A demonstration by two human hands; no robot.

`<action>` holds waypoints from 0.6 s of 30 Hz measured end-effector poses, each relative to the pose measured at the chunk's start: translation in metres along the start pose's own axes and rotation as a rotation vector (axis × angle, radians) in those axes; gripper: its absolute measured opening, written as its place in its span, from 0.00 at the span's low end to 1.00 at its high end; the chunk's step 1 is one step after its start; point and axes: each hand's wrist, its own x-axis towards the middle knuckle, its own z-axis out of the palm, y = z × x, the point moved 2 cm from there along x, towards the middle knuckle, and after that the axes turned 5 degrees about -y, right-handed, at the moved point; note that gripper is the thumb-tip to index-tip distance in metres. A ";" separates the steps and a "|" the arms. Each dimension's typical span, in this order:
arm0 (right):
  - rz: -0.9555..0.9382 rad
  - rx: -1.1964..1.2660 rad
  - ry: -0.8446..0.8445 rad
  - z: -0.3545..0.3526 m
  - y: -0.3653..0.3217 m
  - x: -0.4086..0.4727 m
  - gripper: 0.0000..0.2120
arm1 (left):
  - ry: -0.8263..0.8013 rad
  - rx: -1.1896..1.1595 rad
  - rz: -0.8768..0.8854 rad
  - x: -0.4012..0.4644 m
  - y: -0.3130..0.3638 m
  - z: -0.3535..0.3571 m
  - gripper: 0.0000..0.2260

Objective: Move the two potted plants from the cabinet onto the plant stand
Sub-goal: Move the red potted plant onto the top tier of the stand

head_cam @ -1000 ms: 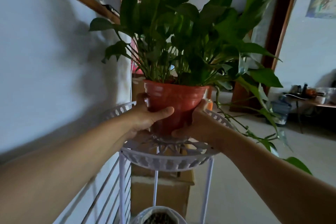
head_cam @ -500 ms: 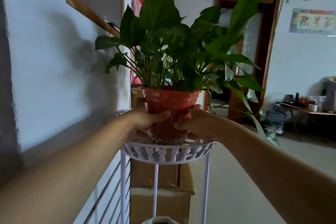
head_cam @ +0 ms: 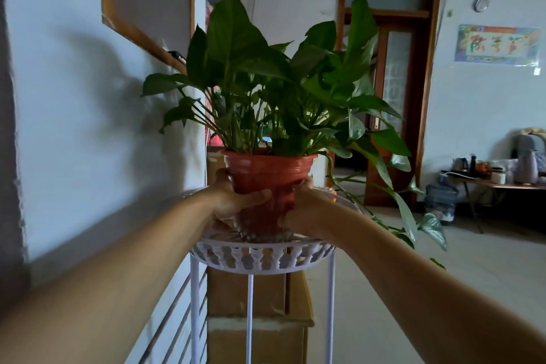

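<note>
Head view shows both hands wrapped around the red pot [head_cam: 267, 174], the left hand [head_cam: 236, 201] and right hand [head_cam: 301, 210] gripping its lower sides. Its base seems to rest in the top tray of the white plant stand [head_cam: 260, 255], though contact is hard to confirm. Soil likely makes it fairly heavy; thin plastic walls may flex, so low on the pot is the place to grip. Leaves [head_cam: 266, 83] are soft, and long vines trail right. Wall [head_cam: 74, 97] sits close left; open floor lies right.

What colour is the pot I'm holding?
Reddish-orange pot, seen in the head view, on the white stand.
</note>
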 end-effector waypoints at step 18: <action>-0.060 0.074 0.040 -0.009 -0.012 -0.029 0.33 | 0.016 -0.112 0.051 0.000 -0.001 0.001 0.36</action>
